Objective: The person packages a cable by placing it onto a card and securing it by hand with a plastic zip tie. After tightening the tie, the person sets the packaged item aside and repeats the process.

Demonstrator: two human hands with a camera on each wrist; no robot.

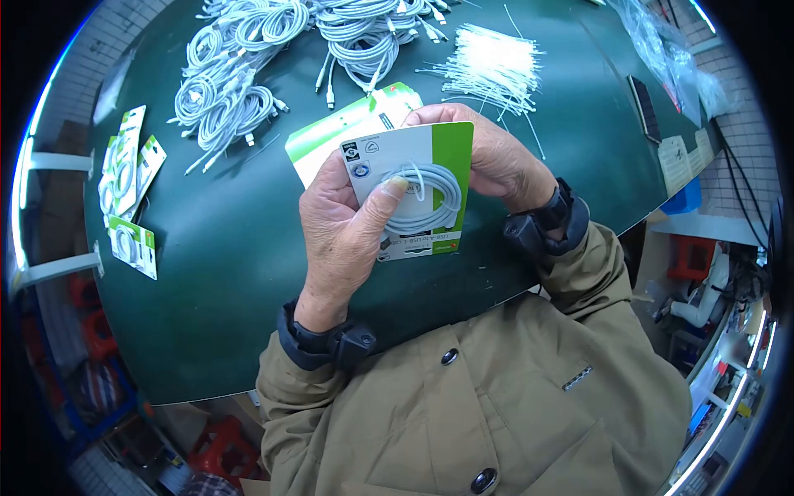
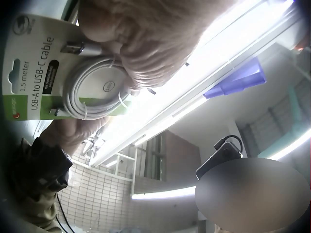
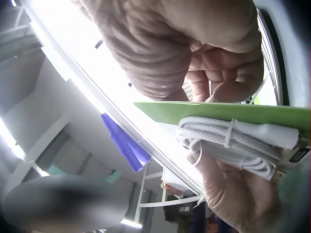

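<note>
My left hand (image 1: 343, 223) grips a white and green package card (image 1: 451, 145), its thumb pressing on a coiled grey-white USB cable (image 1: 447, 198) on the front. A white cable tie (image 1: 420, 178) loops up over the coil. In the left wrist view the card's print reads USB-A to USB-C cable, 1.5 meter. My right hand (image 1: 504, 157) is behind the card's upper right edge; in the right wrist view its fingers curl close to the card's back, with a thin white strip among them. I cannot tell whether they pinch that strip.
Beyond the card lies a stack of green and white cards (image 1: 318, 140). Bundles of coiled cables (image 1: 223, 107) and a pile of white cable ties (image 1: 496, 66) are at the back of the green table (image 1: 223, 331). Several carded cables (image 1: 124, 174) lie left; a phone (image 1: 643, 107) lies right.
</note>
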